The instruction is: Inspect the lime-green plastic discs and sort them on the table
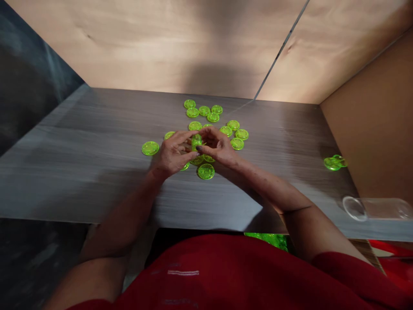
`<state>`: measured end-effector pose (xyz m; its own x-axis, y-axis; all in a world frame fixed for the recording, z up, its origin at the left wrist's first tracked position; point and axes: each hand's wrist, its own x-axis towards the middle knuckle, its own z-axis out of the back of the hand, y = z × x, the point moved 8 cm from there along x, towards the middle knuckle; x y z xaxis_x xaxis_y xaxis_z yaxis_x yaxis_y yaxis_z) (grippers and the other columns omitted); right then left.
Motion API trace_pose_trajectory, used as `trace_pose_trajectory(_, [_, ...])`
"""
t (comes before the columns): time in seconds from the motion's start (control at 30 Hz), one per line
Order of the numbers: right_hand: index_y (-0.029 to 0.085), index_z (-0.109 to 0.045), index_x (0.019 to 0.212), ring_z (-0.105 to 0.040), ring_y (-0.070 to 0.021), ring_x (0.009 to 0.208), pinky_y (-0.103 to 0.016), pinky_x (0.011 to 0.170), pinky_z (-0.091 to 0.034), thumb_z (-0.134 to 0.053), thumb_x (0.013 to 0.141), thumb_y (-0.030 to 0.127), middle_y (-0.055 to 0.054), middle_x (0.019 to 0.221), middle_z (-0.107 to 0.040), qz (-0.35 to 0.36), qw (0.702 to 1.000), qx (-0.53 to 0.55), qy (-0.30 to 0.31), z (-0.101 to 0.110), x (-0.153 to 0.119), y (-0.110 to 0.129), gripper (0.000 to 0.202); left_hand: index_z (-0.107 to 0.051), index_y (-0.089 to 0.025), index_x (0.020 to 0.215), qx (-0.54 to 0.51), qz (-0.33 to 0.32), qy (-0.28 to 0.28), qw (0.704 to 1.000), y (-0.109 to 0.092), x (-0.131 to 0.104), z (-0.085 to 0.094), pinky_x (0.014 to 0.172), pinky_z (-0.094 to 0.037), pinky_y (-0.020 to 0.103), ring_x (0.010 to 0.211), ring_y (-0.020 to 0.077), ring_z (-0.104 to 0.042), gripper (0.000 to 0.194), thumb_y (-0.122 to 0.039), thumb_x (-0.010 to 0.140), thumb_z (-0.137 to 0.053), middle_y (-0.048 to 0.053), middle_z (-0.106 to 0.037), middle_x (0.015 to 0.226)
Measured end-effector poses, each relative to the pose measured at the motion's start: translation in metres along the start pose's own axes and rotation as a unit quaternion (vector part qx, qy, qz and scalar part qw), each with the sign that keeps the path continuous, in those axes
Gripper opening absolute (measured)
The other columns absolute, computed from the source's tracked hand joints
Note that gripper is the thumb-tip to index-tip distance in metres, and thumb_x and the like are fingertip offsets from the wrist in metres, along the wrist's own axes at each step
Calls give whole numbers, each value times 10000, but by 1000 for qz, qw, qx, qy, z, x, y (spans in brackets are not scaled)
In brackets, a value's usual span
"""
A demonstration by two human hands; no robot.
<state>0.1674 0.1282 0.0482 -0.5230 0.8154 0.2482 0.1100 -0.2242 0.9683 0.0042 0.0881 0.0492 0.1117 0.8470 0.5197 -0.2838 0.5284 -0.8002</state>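
Note:
Over the middle of the table, my left hand (174,151) and my right hand (220,147) face each other. Between their fingertips is a translucent bright-green plastic disc (196,141), turned up on its edge; whether it is one disc or several pressed together I cannot make out. The thumbs grip it from below and the fingers from above. Similar round discs lie flat around the hands, such as one near disc (205,171) and one at the left, a lone disc (150,148). Some are partly hidden under my hands.
Behind the table (97,129) rises a wooden panel (145,47), with a side panel (374,112) at the right. More discs form a back group (204,110) and a right group (237,143). At the right edge are green pieces (334,162) and a clear plastic container (377,209) on its side.

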Motion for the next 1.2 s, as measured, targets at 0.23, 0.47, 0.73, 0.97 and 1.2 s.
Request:
trace_pose_trajectory(0.23, [266,-719,1199,-752,-203,997,-380,958,-673,-1086,728,620,-43,1118,-780,-9,999,37,2,2,0,-4,694,-883,-237,1309,-72,7,-35,997,3,-1,1,989,-761,410,1153,268,-838,549,-402,807,-1034,113,-822,1331])
trace_pose_trajectory(0.47, [245,-775,1268,-796,-220,1071,-408,1051,-676,-1040,772,668,-75,1193,-839,7,998,60,16,-1,0,-3,704,-888,-225,1286,-75,16,-61,995,3,-2,3,985,-763,406,1129,266,-843,591,-481,783,-1063,114,-834,1308])
trace_pose_trajectory(0.73, [255,-806,1306,-817,-253,1125,-466,1094,-686,-983,846,698,-72,1181,-858,32,998,42,25,-1,-1,0,663,-907,-238,1251,-69,5,-74,995,0,-3,6,944,-758,377,1082,253,-839,558,-461,769,-1079,108,-849,1282])
trace_pose_trajectory(0.97, [271,-775,1290,-792,-237,1096,-448,1059,-680,-1000,812,707,-63,1196,-836,41,998,49,28,-3,1,3,685,-878,-242,1289,-14,-29,-72,997,-8,-3,6,904,-740,364,1064,241,-823,503,-340,820,-1030,100,-842,1295])
trace_pose_trajectory(1.2, [243,-688,1023,-617,-181,849,-352,788,-580,-1003,787,708,-3,906,-687,-5,998,-66,-20,-1,-3,10,609,-823,-264,1337,108,-96,-58,988,-29,-2,3,905,-699,351,1127,244,-790,427,-312,923,-915,79,-839,1323])
